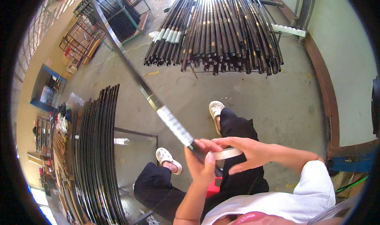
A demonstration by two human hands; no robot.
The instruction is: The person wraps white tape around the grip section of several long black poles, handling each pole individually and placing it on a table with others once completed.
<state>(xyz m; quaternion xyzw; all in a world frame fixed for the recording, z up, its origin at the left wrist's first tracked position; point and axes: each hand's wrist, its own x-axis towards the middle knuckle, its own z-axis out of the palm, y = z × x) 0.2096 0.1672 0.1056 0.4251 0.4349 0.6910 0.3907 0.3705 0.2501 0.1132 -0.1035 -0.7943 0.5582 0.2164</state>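
Note:
A long black pole (134,71) slants from the upper left down toward my lap, with a white printed wrap (174,126) around it near its lower end. Just below that wrap, my left hand (201,167) is closed around the pole, its thumb on top. My right hand (255,153) grips a roll of cream tape (228,153) between thumb and fingers, right beside the pole. The roll's edge reaches my left thumb and fingertips. Fingers partly cover the pole's lower end; whether tape is stuck to it I cannot tell.
Many black poles (221,39) lie on a rack ahead, several with white wraps. More poles (97,153) lean in a row at my left. A green-framed rack (118,15) stands far left. At right runs a pale wall (348,66). My white clogs (168,159) rest on the concrete floor.

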